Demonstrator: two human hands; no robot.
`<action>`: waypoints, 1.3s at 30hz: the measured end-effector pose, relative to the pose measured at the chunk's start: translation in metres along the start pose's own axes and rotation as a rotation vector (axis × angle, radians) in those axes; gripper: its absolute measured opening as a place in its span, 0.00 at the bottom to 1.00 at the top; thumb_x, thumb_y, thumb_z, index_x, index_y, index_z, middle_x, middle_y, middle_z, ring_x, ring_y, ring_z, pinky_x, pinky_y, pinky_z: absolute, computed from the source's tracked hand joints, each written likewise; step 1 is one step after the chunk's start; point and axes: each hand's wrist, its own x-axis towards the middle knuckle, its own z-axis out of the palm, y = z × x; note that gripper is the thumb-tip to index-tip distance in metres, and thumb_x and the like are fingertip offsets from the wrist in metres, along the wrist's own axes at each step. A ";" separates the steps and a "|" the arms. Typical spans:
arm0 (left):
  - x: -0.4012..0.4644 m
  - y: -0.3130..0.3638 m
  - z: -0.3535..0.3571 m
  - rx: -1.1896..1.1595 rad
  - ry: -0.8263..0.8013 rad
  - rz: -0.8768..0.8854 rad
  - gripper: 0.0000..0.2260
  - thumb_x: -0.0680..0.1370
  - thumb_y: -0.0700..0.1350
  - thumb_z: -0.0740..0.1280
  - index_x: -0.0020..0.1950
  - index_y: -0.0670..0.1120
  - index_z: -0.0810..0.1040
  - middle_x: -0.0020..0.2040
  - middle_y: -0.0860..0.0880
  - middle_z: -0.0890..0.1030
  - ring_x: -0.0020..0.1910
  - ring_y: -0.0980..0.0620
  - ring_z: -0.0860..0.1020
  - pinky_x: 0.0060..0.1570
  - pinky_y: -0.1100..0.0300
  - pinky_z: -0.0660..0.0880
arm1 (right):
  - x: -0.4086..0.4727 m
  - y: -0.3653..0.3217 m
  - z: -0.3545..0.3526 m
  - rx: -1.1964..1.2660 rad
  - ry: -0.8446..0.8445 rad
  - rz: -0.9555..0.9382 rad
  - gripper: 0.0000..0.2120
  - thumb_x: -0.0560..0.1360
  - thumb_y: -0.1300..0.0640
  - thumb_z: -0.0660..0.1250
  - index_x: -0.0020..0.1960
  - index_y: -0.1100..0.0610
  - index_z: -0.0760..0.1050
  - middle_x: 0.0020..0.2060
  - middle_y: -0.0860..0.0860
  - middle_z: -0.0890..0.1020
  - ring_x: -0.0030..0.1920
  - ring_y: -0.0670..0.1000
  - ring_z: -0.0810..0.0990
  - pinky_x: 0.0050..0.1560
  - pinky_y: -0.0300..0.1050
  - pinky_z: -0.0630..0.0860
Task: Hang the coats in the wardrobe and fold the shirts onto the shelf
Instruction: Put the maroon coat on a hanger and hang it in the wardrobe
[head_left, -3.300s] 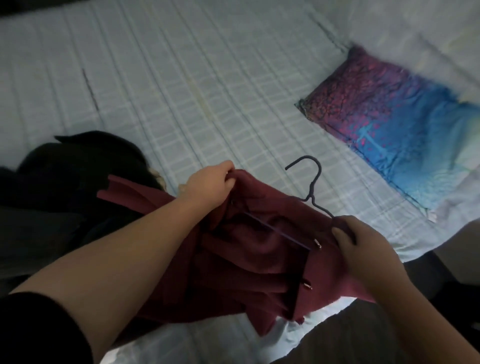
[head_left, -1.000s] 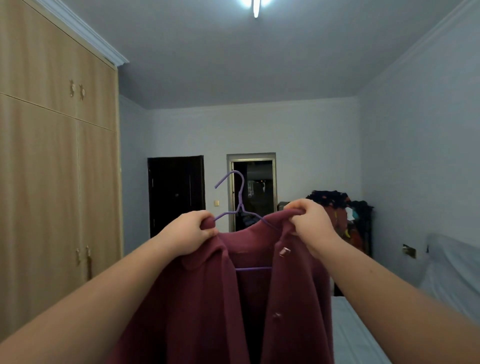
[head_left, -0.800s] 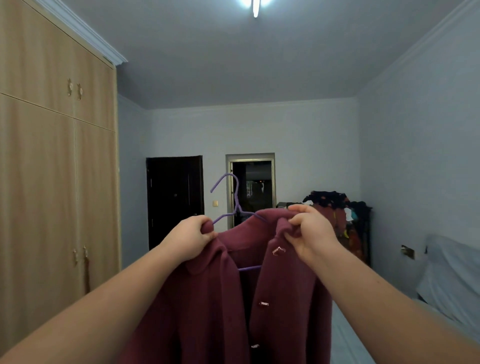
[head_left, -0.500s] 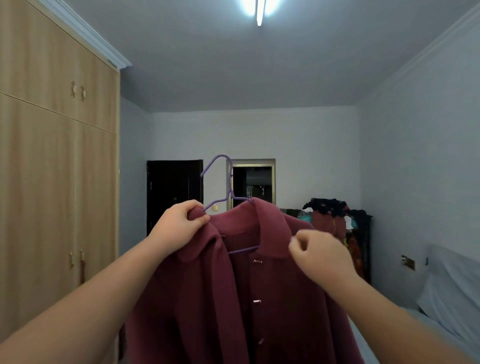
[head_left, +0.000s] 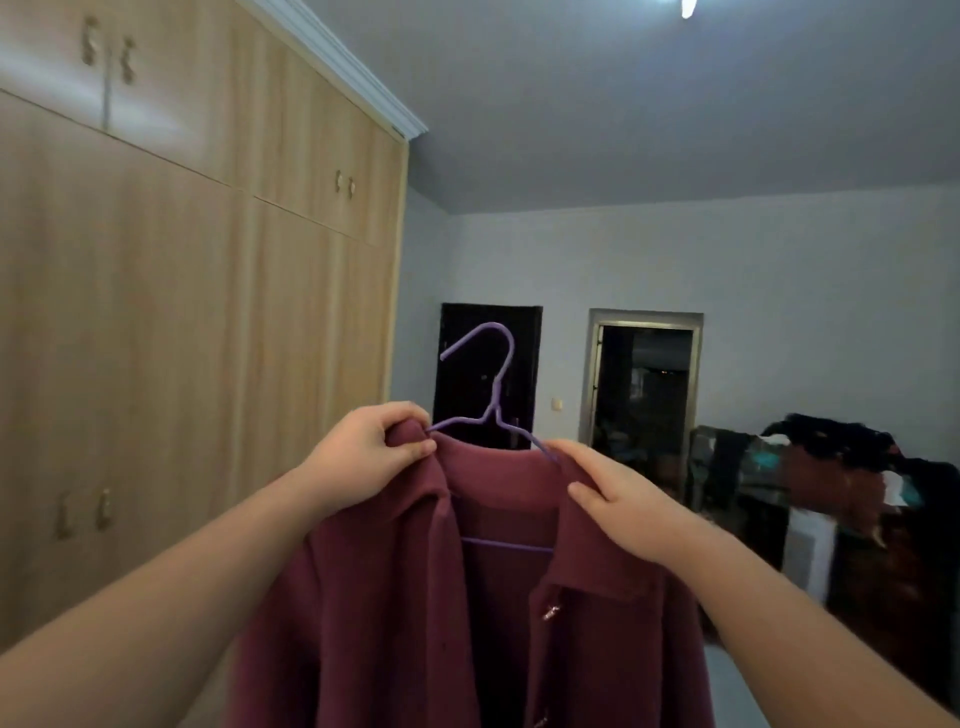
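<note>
You're holding the maroon coat (head_left: 457, 613) up in the air in front of you, at chest height, on a purple wire hanger (head_left: 491, 415). The coat hangs straight down, its long axis vertical, with the open front and collar facing you and its lower part running out of the bottom of the view. The hanger's shoulder line runs left to right across your view, tilted slightly down toward your right; its hook stands upright above the collar and its open tip points to your left, toward the wardrobe (head_left: 197, 322).

Your left hand (head_left: 366, 457) is closed in a pinch on the coat's left shoulder where the hanger arm enters the fabric, thumb and fingers curled round the cloth. Your right hand (head_left: 621, 499) lies on the right side of the collar with fingers nearly straight, thumb under the edge; whether it grips the cloth or only rests on it, I can't tell.

Half a second ago you faced straight down the room and your right hand was bunched below the collar. Since then your view has swung left, so the wardrobe fills the left half, its doors closed, and the right hand has moved up onto the collar. The left hand's pinch is unchanged.

Beyond the coat stand a dark door (head_left: 491, 374), an open doorway (head_left: 644, 384) and a heap of clothes (head_left: 831, 467) to the right.
</note>
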 end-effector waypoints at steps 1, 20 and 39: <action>-0.011 -0.005 -0.015 0.026 0.016 -0.027 0.05 0.71 0.51 0.73 0.45 0.56 0.79 0.43 0.61 0.82 0.44 0.61 0.79 0.51 0.60 0.75 | 0.001 -0.004 0.011 0.047 -0.005 -0.030 0.24 0.82 0.55 0.61 0.72 0.35 0.62 0.68 0.38 0.72 0.68 0.40 0.70 0.70 0.40 0.65; -0.207 -0.057 -0.405 0.692 -0.042 -0.230 0.31 0.71 0.53 0.75 0.70 0.53 0.68 0.61 0.57 0.73 0.60 0.58 0.72 0.58 0.69 0.64 | 0.089 -0.397 0.196 0.101 0.404 -0.392 0.14 0.78 0.46 0.64 0.60 0.50 0.73 0.53 0.50 0.82 0.53 0.59 0.81 0.47 0.52 0.74; -0.394 -0.150 -0.669 1.071 0.214 -0.525 0.24 0.69 0.66 0.69 0.62 0.60 0.70 0.52 0.58 0.75 0.51 0.54 0.77 0.53 0.57 0.73 | 0.167 -0.733 0.363 0.300 0.153 -0.891 0.09 0.80 0.49 0.62 0.45 0.54 0.69 0.40 0.44 0.71 0.41 0.51 0.75 0.43 0.50 0.73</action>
